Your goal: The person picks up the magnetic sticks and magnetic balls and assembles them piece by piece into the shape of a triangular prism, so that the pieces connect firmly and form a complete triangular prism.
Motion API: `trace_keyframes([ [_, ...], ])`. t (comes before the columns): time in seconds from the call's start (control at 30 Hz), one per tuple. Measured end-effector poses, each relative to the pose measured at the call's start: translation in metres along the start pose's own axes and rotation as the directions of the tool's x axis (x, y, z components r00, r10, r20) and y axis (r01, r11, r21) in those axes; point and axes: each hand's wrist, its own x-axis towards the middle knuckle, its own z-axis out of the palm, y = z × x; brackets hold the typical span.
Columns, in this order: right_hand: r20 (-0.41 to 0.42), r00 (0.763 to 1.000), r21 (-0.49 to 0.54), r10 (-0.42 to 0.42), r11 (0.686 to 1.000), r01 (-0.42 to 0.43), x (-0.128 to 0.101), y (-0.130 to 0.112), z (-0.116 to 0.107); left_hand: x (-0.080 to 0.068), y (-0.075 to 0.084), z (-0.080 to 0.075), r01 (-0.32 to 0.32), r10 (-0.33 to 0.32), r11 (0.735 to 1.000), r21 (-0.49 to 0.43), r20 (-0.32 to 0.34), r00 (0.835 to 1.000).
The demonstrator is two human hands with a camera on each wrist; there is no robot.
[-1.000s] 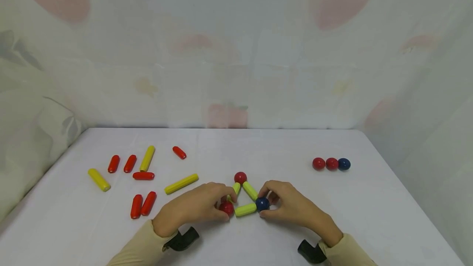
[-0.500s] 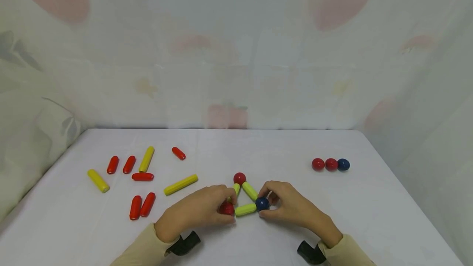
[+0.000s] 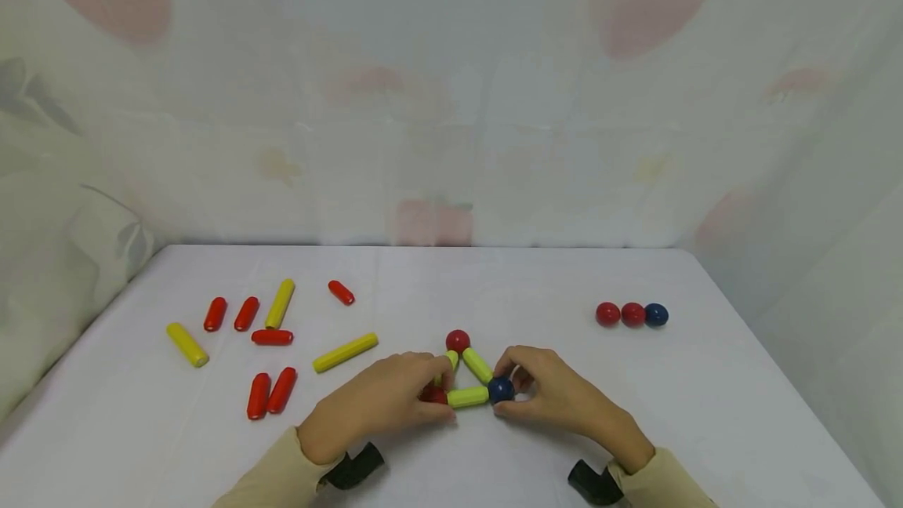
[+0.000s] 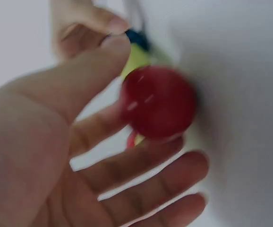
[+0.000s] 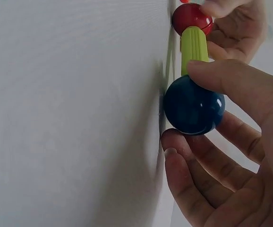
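Lime rods (image 3: 469, 397) form a triangle (image 3: 477, 365) mid-desk (image 3: 494, 281), basically closed I'd say, though one joint's hidden. Left grip (image 3: 384, 397) curls round the near red ball (image 4: 160, 103), right grip (image 3: 553, 390) pinches the blue ball (image 5: 193, 105); far red ball (image 3: 458, 341) is on. Loose sticks (image 3: 346, 352) and spare balls (image 3: 632, 314) sit unattached.

"What colour are the short middle rods (image 3: 468, 397)?"

"Lime green, beside two glossy red balls (image 4: 159, 103) and a dark blue ball (image 5: 194, 105)."

"And the long sticks (image 3: 346, 353)?"

"Yellow, while the loose short sticks (image 3: 258, 396) are bright red."

"The row of balls (image 3: 632, 315)?"

"Two red, one dark blue, on a white tabletop (image 3: 564, 288)."

"And the backdrop (image 3: 451, 85)?"

"Whitish, with faded pink and yellow shapes; the sleeves (image 3: 275, 477) are beige."
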Motion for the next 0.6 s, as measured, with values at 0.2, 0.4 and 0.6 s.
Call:
trace_keyframes([
  [0.2,0.018,1.0,0.02,0.008,1.0,-0.009,0.0,-0.001,0.001,-0.004,-0.008,-0.021,0.078,-0.076,0.993,-0.086,0.022,0.997],
  [0.4,0.035,0.999,0.029,0.002,1.0,-0.003,0.001,0.0,0.001,-0.006,-0.025,-0.037,0.147,-0.151,0.987,-0.067,-0.064,0.986],
  [0.6,0.044,0.999,0.035,0.005,0.999,-0.007,0.001,0.002,0.001,-0.005,-0.05,-0.044,0.199,-0.209,0.977,-0.072,-0.166,0.964],
])
